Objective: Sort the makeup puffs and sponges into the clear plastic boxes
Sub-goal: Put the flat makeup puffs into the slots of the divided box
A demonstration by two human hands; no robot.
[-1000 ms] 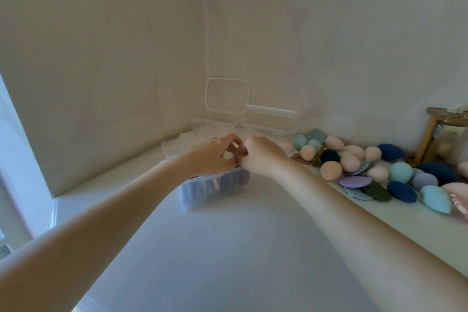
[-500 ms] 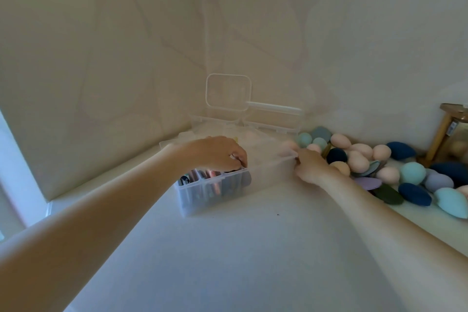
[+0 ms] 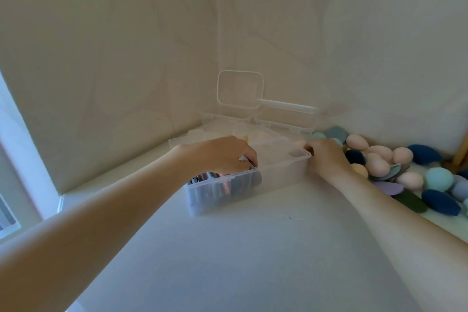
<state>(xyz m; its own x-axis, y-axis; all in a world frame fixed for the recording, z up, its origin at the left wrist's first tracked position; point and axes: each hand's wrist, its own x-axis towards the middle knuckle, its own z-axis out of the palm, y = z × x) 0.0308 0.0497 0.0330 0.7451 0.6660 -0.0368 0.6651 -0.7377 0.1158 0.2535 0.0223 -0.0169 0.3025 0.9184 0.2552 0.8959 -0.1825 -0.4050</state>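
Pale corner walls back a white tabletop [image 3: 253, 256] where the clear plastic compartment box [image 3: 243, 185] sits. My left hand [image 3: 220, 154] curls into its filled left section; my right hand [image 3: 326, 157] pinches its right rim. Pink, teal and navy egg-shaped makeup sponges [image 3: 395, 162] are heaped just right of it.

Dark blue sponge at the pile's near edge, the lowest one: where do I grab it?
Pinch the dark blue sponge across its narrow width, coming from above and the open table side. It lies flat with its long sides exposed; the green puff adjoins its left end.
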